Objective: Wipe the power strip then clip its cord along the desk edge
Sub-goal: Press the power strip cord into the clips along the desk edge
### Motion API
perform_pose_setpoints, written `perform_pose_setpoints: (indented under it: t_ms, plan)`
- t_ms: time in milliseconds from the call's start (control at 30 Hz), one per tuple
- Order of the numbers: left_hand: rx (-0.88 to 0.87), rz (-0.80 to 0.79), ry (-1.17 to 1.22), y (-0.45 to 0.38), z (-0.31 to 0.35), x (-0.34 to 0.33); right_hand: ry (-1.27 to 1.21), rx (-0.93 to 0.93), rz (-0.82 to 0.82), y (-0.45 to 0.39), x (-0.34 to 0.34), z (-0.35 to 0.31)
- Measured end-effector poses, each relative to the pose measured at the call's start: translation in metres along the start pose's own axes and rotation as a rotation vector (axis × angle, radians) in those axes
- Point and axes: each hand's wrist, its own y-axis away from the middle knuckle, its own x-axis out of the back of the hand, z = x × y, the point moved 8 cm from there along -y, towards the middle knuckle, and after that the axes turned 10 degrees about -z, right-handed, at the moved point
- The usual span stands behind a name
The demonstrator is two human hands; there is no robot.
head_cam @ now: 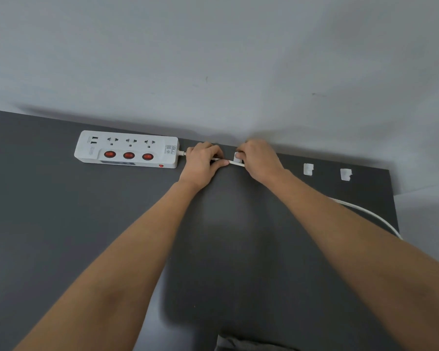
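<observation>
White plastic power strip (127, 150) with three red switches, lying flat on the dark grey desk (86, 224) at its far edge, just beyond the left hand (203, 162). Its thin white cord (224, 161) runs between both hands: the left hand pinches it, while the right hand (257, 158) presses it at a small white clip (238, 158). Two further white clips (308, 169) sit beyond the right hand.

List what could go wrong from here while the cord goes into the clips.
1. The left hand pulls the cord near the strip; a tug could drag the strip.
2. The right hand presses at the first clip; force could shift it.
3. Slack cord hangs off the desk edge, and two clips sit empty; it may snag.
</observation>
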Motion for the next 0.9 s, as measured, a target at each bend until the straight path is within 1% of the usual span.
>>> perform_pose_setpoints:
  t_ms: [100,333,467,533,567,633,767,833,900]
  plan:
    - [-0.007,0.01,-0.006,0.001,0.001,-0.001,0.061,0.017,0.005,-0.002,0.005,-0.001]
    - [0.017,0.051,0.045,-0.002,0.002,0.003,0.165,0.038,0.09,-0.002,0.015,-0.002]
    - [0.111,0.05,0.033,-0.011,-0.002,0.005,0.193,0.039,0.077,-0.004,0.014,-0.007]
    - [0.099,0.033,0.03,-0.016,0.013,0.001,0.18,0.023,0.063,0.004,0.022,0.006]
    - [0.096,0.034,0.031,-0.014,0.013,0.002,0.17,0.029,0.027,0.003,0.021,0.007]
    - [0.068,0.044,0.004,-0.008,0.015,0.003,0.153,0.015,-0.007,0.007,0.019,0.018]
    - [-0.083,0.003,-0.04,-0.003,0.047,-0.009,-0.038,-0.161,0.152,0.039,0.032,0.08]
    - [-0.146,-0.074,-0.076,-0.01,0.067,-0.025,-0.076,-0.162,0.099,0.052,0.027,0.095]
    - [-0.161,-0.139,-0.106,-0.017,0.078,-0.042,-0.1,-0.124,0.104,0.059,0.027,0.095]
